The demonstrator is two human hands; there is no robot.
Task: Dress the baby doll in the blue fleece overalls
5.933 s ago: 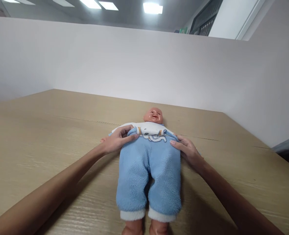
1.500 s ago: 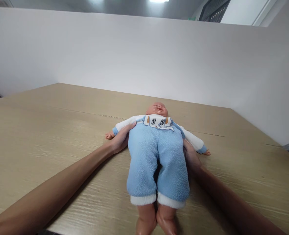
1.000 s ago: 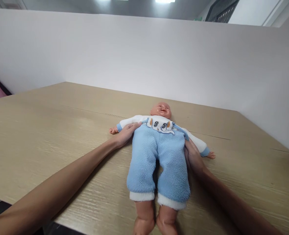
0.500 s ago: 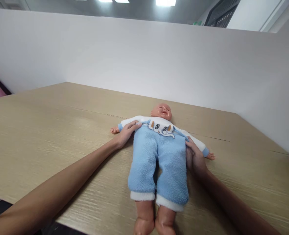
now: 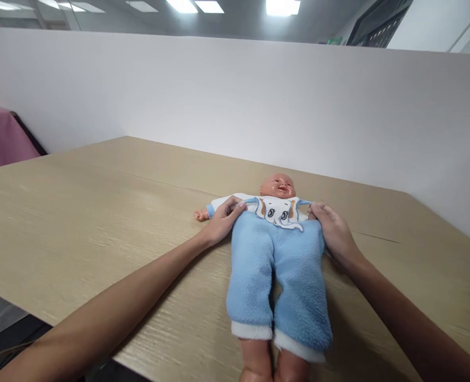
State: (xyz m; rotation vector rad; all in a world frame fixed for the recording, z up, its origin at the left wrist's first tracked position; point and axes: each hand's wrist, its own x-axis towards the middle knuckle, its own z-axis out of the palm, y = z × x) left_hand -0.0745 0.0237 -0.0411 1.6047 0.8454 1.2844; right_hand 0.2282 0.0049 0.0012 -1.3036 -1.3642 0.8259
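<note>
A plastic baby doll (image 5: pixel 277 186) lies on its back on a light wooden table (image 5: pixel 99 212), head away from me. It wears fluffy light blue overalls (image 5: pixel 278 265) with a white elephant bib and a white shirt underneath. My left hand (image 5: pixel 224 223) pinches the overalls at the doll's left shoulder strap, fingers closed on the fabric. My right hand (image 5: pixel 333 229) grips the other top corner of the overalls, covering the doll's arm on that side. The doll's bare legs stick out at the bottom edge of the view.
A white partition wall (image 5: pixel 235 101) stands behind the table. Something covered in pink cloth (image 5: pixel 0 138) sits at the far left beyond the table. The table's near edge runs diagonally at lower left, with dark floor below.
My right hand has slid up from the doll's side to the top corner of the overalls. The view has shifted, so the doll sits further right.
</note>
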